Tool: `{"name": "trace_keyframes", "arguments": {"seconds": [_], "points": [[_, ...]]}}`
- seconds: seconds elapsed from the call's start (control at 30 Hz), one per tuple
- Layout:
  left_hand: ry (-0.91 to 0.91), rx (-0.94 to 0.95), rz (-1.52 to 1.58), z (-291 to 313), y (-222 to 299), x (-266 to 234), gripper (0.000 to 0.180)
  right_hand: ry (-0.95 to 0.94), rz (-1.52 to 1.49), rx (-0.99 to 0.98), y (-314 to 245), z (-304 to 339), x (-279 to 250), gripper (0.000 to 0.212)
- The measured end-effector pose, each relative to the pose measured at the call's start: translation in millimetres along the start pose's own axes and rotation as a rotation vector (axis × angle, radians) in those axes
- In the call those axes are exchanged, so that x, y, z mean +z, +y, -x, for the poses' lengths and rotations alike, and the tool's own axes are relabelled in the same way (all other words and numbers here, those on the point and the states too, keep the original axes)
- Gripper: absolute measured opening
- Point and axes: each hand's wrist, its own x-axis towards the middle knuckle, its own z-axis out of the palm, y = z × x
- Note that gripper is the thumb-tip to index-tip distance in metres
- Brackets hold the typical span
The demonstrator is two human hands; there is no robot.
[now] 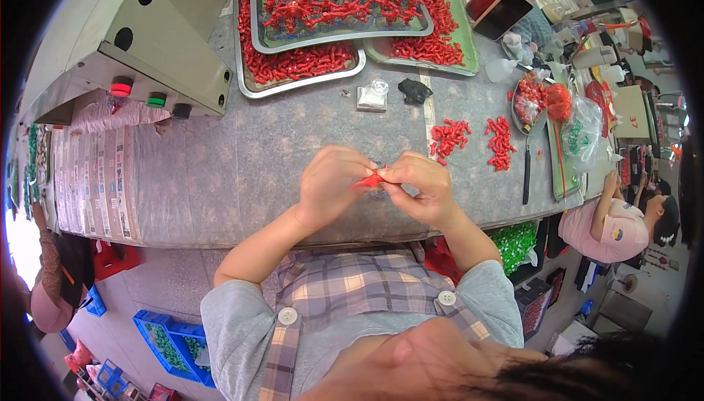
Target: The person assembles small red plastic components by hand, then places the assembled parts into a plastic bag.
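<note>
Over the near middle of the table my left hand (330, 184) and my right hand (424, 187) meet, fingertips pinched together on a small red plastic piece (368, 180). Its exact shape is partly hidden by the fingers. Just to the right of my right hand lie two small piles of red knobbly pieces, a nearer pile (449, 139) and a farther-right pile (500, 144). Beyond my hands, a small clear-topped box (372, 98) sits beside a crumpled black item (415, 91).
At the back, a metal tray (337, 43) of red branched pieces rests across a lower metal tray (293, 91) and a green tray (469, 63), both holding red pieces. A grey machine (88, 56) with buttons stands left. A black-handled tool (526, 177) lies right. Other people (612, 228) sit nearby.
</note>
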Motion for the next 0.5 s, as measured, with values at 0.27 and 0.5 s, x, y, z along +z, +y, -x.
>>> {"name": "trace_keyframes", "arguments": {"seconds": [0.27,0.5], "points": [[0.019,-0.018,0.034,0.0,-1.5,-1.1,0.026,0.05,0.018,-0.016,-1.0,-4.1,5.7,0.018],[0.023,-0.006,0.024,-1.2,0.5,-0.6,0.027,0.054,0.003,-0.018,-0.4,-2.9,6.8,0.017]]}}
